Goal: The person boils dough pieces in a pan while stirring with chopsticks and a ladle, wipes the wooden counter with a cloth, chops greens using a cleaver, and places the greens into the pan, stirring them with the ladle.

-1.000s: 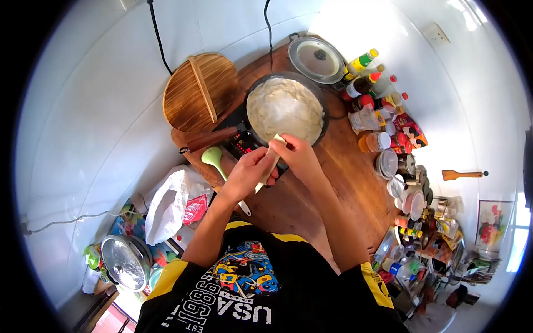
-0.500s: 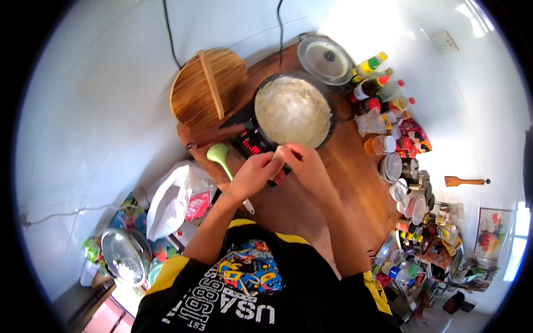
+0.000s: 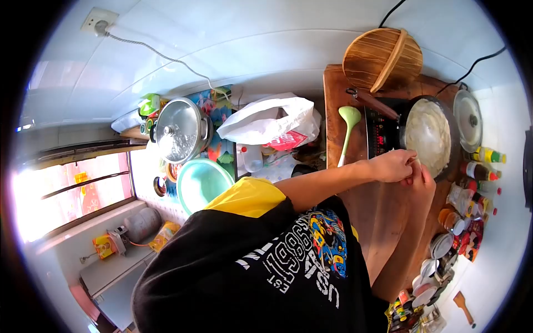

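My left hand [image 3: 395, 166] and my right hand [image 3: 422, 180] meet at the near edge of the pan [image 3: 457, 133], both with fingers closed. Whatever lies between the fingers is mostly hidden; a pale bit shows at most. A pale, whitish mass [image 3: 427, 136] fills the pan, which rests on a black cooktop [image 3: 381, 125] with red lit marks. The pan's brown handle [image 3: 377, 105] points up and left. A green ladle [image 3: 348, 119] lies on the wooden table [image 3: 366, 205], left of my hands.
Behind the cooktop leans a round wooden lid [image 3: 380, 55]. A glass lid [image 3: 468, 119] and bottles [image 3: 488, 155] stand right of the pan. To the left are a white plastic bag [image 3: 266, 122], a lidded steel pot [image 3: 179, 130] and a green basin [image 3: 204, 183].
The view has swung left and turned, bringing the window and basin into sight. My hands stay together beside the pan; the pale strip between them is now mostly hidden.
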`<state>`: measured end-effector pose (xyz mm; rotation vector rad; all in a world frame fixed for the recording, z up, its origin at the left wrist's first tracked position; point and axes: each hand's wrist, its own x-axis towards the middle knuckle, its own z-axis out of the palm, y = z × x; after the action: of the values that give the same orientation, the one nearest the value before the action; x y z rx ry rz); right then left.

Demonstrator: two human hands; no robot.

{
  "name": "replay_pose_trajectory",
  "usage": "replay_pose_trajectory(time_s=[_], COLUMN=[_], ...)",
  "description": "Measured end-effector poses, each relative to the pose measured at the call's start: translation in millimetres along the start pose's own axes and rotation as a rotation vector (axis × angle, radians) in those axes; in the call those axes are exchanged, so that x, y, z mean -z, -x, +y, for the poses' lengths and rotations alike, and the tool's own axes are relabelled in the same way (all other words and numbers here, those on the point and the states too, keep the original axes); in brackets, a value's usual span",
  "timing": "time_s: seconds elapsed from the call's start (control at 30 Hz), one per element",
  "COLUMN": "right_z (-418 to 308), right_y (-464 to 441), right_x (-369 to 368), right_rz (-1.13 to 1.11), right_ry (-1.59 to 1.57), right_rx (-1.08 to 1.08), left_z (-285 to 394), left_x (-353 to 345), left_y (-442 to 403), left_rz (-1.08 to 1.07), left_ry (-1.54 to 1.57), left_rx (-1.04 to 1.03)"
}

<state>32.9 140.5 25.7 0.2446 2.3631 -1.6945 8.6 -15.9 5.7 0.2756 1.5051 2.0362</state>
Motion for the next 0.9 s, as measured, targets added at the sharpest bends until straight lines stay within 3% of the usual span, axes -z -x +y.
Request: replay_pose_trajectory(time_s=[0.1,0.23,0.3,0.33,0.37,0.43,0.5,0.57,0.67,0.7,0.73,0.77,0.8,0.9], right_z=[-13.6,4.2,11.3,12.6,21.0,13.5,9.2,-12.7,33.7,42.1,36.3,44.8,23.1,52.0], right_y=[17.5,10.2,1.2,-6.1,-22.3,-45.6,-5.7,76.9,146.8,158.5,177.8,191.7,203.8,217.3], right_x=[-3.6,-0.6,10.4,22.1,36.6,35.0,26.0,-37.2,-125.2,-147.9,-164.0,-179.6,-189.6,-248.2], right_rz=[0.045,-0.070,0.211,0.237,0.221,0.441,0.085,-0.396,-0.268,-0.324,-0.421,-0.495,-0.674,-0.933], right_ry=[0.045,-0.044,0.742,0.743,0.747,1.097,0.612,-0.011,-0.044,-0.177,-0.205,-0.112,0.208,-0.012], right_rx=[0.072,0.168,0.776,0.552,0.560,0.514,0.226,0.073,0.179,0.109,-0.021,-0.059,-0.147,-0.068], left_z=[12.7,8.5,6.8,-1.1,-3.6,4.6,1.0,-15.5,-25.6,-40.7,-47.5,-55.0,-77.9,-123.1], left_x=[-1.9,-2.2,-7.8,-13.9,-21.6,-29.9,-28.1,-28.8,-17.7,-10.9,-8.6,-6.8,-1.3,7.3], left_y=[13.4,21.9,27.3,24.9,25.4,36.0,59.7,92.1,172.0,198.0,231.3,266.6,295.0,401.5], left_rz=[-0.032,0.040,0.038,0.045,0.061,0.204,0.278,0.540,0.687,0.756,0.794,0.846,0.908,1.004], left_ry=[-0.038,-0.099,-0.202,-0.185,-0.176,0.227,0.269,0.298,0.577,0.489,0.729,0.910,1.046,1.252], left_rx=[0.088,0.091,0.113,0.045,0.041,0.125,0.074,-0.143,0.026,0.009,0.053,0.013,-0.043,-0.195])
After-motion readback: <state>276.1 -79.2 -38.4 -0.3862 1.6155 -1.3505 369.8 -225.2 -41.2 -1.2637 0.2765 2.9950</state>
